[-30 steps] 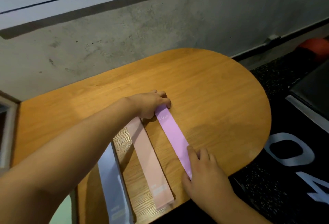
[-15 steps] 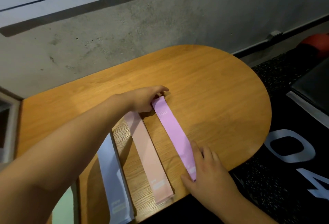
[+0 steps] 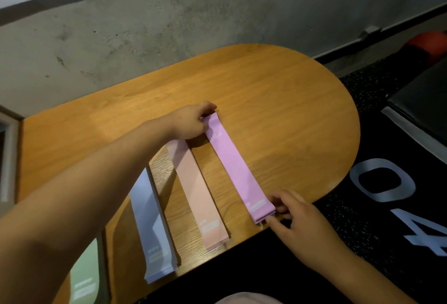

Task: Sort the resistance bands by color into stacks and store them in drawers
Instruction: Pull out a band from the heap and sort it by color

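A purple band stack (image 3: 235, 167) lies lengthwise on the wooden table (image 3: 278, 100). My left hand (image 3: 191, 122) pinches its far end. My right hand (image 3: 294, 216) pinches its near end at the table's front edge. To the left lie a peach band stack (image 3: 197, 192), then a pale blue stack (image 3: 151, 226), and a green stack (image 3: 83, 277) at the bottom left, partly hidden by my left arm.
A concrete wall runs behind the table. Right of the table is black rubber floor with large painted numerals (image 3: 387, 183), a dark pad (image 3: 423, 105) and an orange-red object (image 3: 428, 40). A frame edge (image 3: 7, 158) stands at far left.
The purple stack has shifted right, away from the peach stack. My right hand slid off its top to its near end, and my left hand's fingers moved to the far end's edge.
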